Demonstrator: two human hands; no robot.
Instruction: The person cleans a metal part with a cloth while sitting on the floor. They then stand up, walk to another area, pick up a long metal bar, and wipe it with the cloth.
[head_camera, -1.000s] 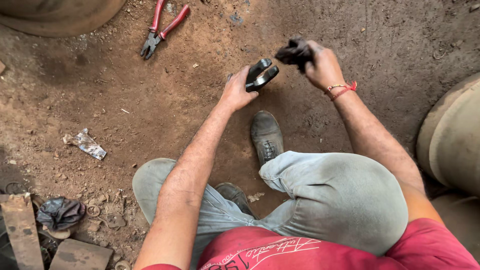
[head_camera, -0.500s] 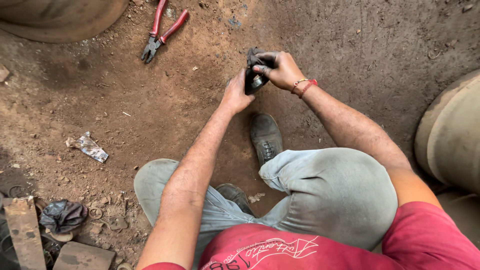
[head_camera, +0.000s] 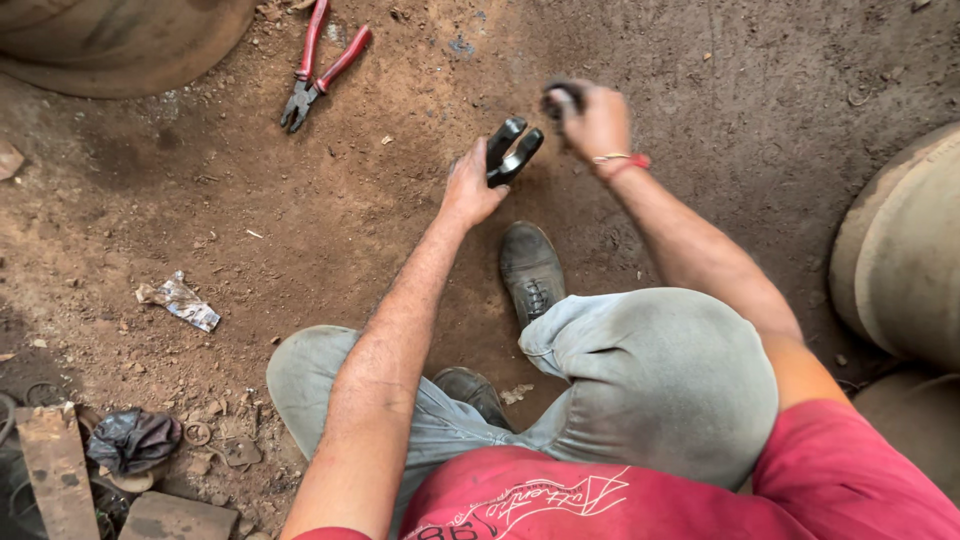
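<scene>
My left hand (head_camera: 468, 188) grips a black forked metal part (head_camera: 511, 150), its two prongs pointing up and away from me over the dirt floor. My right hand (head_camera: 596, 121) is closed around a dark greasy rag (head_camera: 560, 97), held just right of and slightly beyond the part, not touching it. A red thread band sits on my right wrist. Below the hands are my black shoe (head_camera: 532, 270) and my bent knees in grey trousers.
Red-handled pliers (head_camera: 318, 66) lie on the dirt at the upper left. A crumpled wrapper (head_camera: 182, 301) lies at the left. Rusty metal pieces and a dark bag (head_camera: 132, 440) sit at the lower left. Large rounded tyres stand at the right edge (head_camera: 905, 270) and top left (head_camera: 120, 40).
My right hand had brought the rag onto the forked part and has now pulled it back up and to the right, leaving the prongs uncovered. My left hand held the part almost still.
</scene>
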